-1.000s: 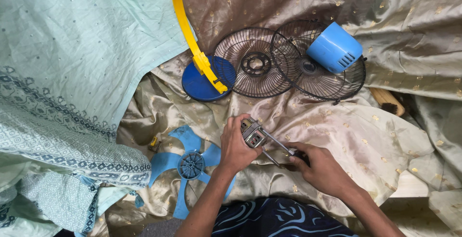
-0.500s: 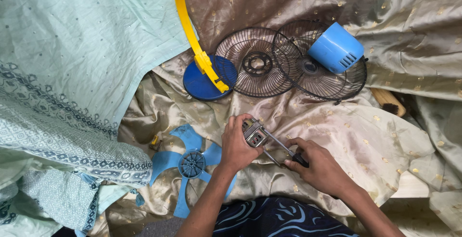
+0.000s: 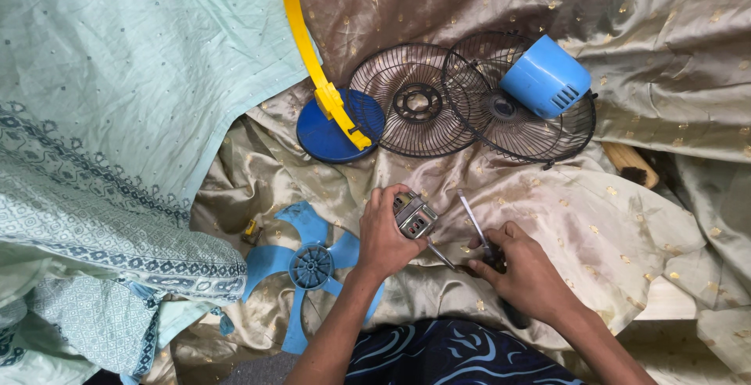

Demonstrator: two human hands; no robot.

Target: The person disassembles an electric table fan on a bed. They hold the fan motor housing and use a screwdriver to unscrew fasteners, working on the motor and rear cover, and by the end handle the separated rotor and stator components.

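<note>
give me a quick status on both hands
Left hand gripping small grey metal fan motor. Right hand holding slim dark-handled screwdriver. Blue plastic fan blade beside left wrist.

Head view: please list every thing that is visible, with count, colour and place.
small metal fan motor: one, grey, centre, in left hand
screwdriver: one, silver shaft, in right hand
plastic fan blade: one, blue, lower centre
wire fan guards: two, black, top centre
plastic motor cover: one, blue, on right guard
fan stand: one, yellow arm, blue base
satin cloth: beige, underneath
patterned cloth: pale green, left
left hand
right hand
</note>
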